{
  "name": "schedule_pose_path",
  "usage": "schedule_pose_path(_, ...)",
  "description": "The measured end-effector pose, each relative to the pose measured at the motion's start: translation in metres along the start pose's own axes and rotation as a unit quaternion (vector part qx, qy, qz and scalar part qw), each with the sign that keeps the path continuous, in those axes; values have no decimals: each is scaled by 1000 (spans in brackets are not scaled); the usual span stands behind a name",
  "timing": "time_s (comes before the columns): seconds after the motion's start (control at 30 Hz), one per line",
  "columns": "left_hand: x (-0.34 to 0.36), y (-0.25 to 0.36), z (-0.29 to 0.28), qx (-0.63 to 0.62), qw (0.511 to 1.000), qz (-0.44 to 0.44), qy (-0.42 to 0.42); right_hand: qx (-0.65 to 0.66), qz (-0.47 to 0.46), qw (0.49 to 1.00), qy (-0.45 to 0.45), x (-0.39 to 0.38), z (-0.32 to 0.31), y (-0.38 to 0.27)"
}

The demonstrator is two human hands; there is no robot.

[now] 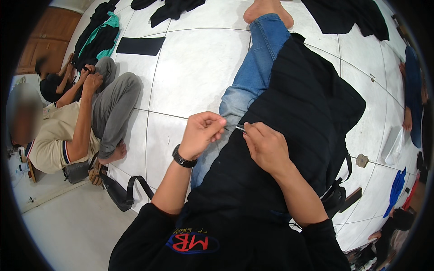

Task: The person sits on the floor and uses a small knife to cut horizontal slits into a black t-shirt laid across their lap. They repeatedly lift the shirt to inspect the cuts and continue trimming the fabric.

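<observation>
My left hand (203, 133), with a black watch on the wrist, is raised over my jeans-clad leg (253, 58), thumb and index finger pinched; what they hold is too small to make out. Just to its right, my right hand (266, 147) grips a thin silver metal tool (239, 128), whose exact kind I cannot tell, pointing left toward those fingertips. A large piece of black fabric (303, 104) lies across my lap and right leg, under and beyond my right hand.
Two people (68, 131) sit at the left, hands raised. Black garments (343, 13), a dark rectangular piece (140, 45) and a teal-and-black pile (97, 36) lie on the tiled floor (176, 67). Bags (117, 189), a plastic bag (393, 144) and blue cloth (395, 189) lie around me.
</observation>
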State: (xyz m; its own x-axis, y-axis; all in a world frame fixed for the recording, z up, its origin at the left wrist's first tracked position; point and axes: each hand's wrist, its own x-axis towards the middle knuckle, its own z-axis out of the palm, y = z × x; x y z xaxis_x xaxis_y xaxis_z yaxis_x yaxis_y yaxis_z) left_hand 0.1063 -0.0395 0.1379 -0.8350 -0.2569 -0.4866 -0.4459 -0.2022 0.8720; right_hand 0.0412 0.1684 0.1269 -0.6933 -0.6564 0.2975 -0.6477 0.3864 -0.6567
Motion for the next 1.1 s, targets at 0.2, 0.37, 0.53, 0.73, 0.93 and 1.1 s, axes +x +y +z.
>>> schedule_pose_path(0.2, -7, -54, -109, 506, 858, 56, 67, 81, 124, 984, 101, -1, -23, 3)
schedule_pose_path(0.37, -13, -53, -105, 564, 788, 187, 162, 101, 106, 956, 253, 3, -34, 18)
schedule_pose_path(0.53, 35, -3, 3, 346, 882, 298, 117, 109, 128, 950, 264, 4, -35, 19)
schedule_pose_path(0.73, 100, 13, 84, 491, 828, 262, 72, 191, 194, 943, 192, 22, -67, 20)
schedule_pose_path(0.93, 135, 30, 106, 529, 840, 116, -34, 247, 235, 925, 167, 60, -85, 36)
schedule_pose_path(1.1, 143, 20, 92, 359, 917, 170, -41, 165, 217, 942, 196, 61, -53, 71)
